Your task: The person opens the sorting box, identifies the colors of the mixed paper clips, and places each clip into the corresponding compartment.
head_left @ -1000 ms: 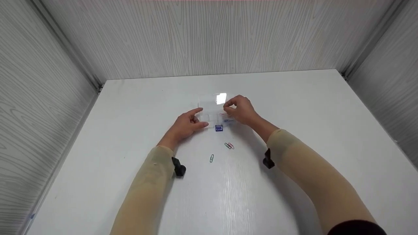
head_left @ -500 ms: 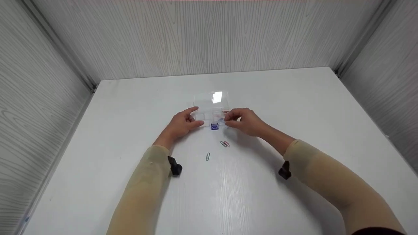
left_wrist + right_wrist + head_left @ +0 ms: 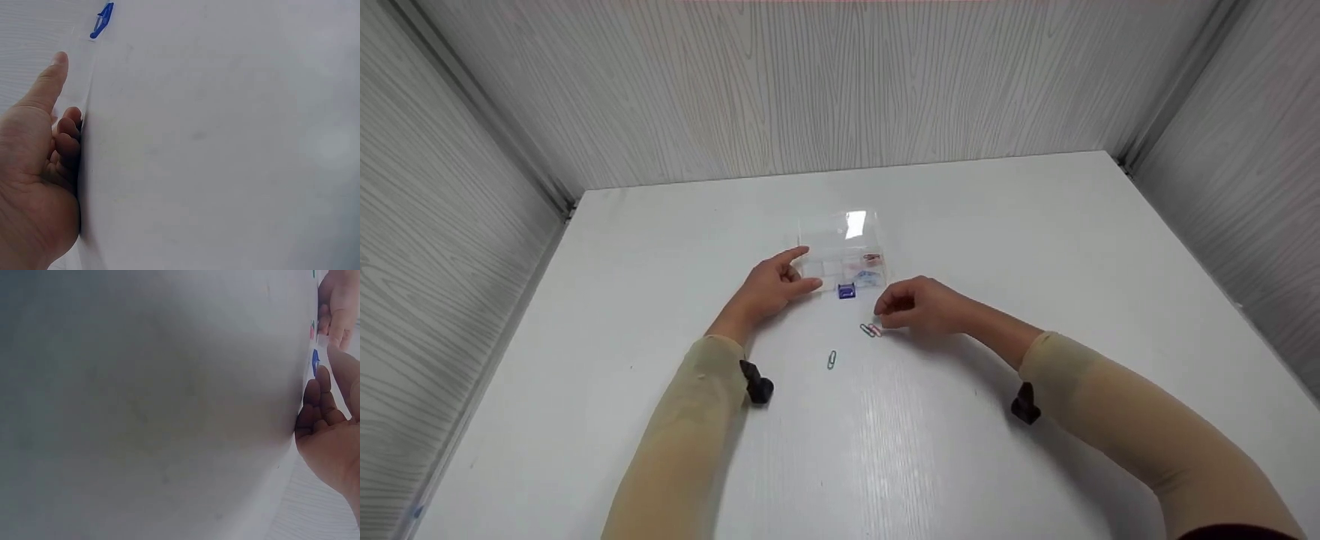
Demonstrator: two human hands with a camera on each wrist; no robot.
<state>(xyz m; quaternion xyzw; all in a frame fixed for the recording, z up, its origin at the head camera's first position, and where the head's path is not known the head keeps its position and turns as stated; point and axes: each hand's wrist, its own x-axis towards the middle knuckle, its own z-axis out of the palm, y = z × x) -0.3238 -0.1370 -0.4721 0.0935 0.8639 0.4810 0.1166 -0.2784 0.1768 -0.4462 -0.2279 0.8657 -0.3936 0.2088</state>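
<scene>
A clear plastic compartment box (image 3: 825, 234) stands with its lid tipped back. My left hand (image 3: 769, 289) holds its left end, index finger at the hinge side and thumb at the front edge. In the left wrist view the other fingers curl against the table. A blue latch (image 3: 847, 291) sits at the box's front. Reddish paper clips (image 3: 871, 258) and bluish pieces (image 3: 868, 277) lie in the right compartments. My right hand (image 3: 926, 306) is over the table beside a green paper clip (image 3: 866, 330) and an overlapping pink paper clip (image 3: 875, 330), thumb and fingertips apart.
Another green paper clip (image 3: 832, 360) lies on the white table (image 3: 825, 450), nearer me. Wood-grain panels (image 3: 840, 90) close off the back and both sides. Small black devices (image 3: 757, 384) are strapped at both wrists.
My right hand has come from the box's right compartments toward me, down to the pair of paper clips. Reddish clips now show in the back right compartment. My left hand stays at the box.
</scene>
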